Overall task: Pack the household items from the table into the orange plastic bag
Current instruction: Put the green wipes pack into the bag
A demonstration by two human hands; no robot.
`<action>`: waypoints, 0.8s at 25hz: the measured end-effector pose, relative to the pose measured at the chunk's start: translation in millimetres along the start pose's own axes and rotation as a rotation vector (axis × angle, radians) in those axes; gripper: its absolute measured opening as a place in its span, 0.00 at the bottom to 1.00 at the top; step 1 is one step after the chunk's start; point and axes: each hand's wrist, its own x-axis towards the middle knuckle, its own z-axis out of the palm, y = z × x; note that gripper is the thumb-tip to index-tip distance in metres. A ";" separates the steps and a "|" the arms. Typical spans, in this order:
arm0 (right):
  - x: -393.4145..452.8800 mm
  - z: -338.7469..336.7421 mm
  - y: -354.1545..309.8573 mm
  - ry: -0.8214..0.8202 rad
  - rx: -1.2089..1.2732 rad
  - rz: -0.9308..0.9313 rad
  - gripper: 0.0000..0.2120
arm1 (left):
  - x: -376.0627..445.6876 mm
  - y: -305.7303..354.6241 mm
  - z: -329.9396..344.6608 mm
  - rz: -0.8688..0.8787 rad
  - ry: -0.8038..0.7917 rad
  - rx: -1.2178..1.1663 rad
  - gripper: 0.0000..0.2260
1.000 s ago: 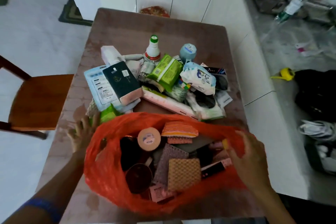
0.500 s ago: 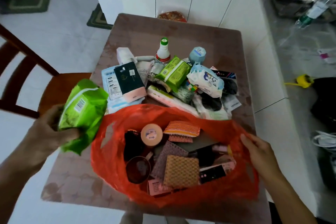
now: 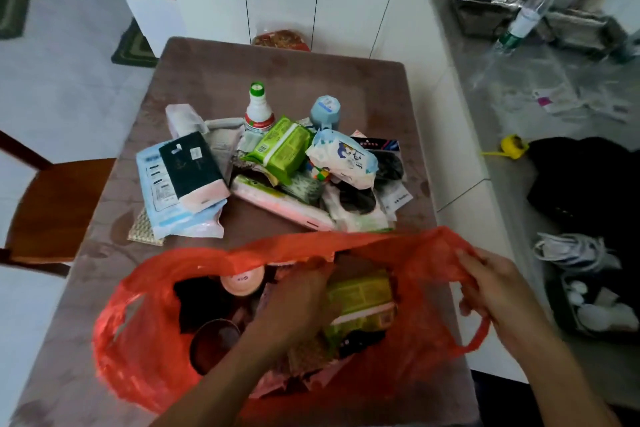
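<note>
The orange plastic bag (image 3: 145,350) lies open at the table's near edge, holding several items. My left hand (image 3: 294,305) is down inside the bag, resting on a green wipes pack (image 3: 360,302) that lies among the contents; whether it still grips the pack is unclear. My right hand (image 3: 491,291) pinches the bag's right handle and lifts that side. Beyond the bag sits a pile of household items: a black-and-pink tissue pack (image 3: 190,170), a second green wipes pack (image 3: 280,149), a white bottle with a green cap (image 3: 258,107) and a white wipes pouch (image 3: 343,159).
The brown table (image 3: 277,76) stands against a white wall. A wooden chair (image 3: 52,204) is at its left side. On the floor to the right lie a yellow tape measure (image 3: 514,146), dark bags and white clutter.
My left hand has carried the green wipes pack from the left of the bag down into it. My right hand has lifted the bag's right handle higher.
</note>
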 end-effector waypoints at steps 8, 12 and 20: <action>33.0 54.6 -6.8 0.110 -0.357 -0.517 0.22 | -22.1 -45.9 -53.6 0.045 0.574 0.204 0.17; 97.2 160.7 -23.2 -0.337 -0.469 -0.333 0.13 | -32.7 -63.3 -65.5 -0.150 0.534 0.450 0.18; 163.6 259.0 34.5 -0.224 -1.479 -0.439 0.28 | -58.1 -100.4 -85.7 -0.360 0.197 0.251 0.22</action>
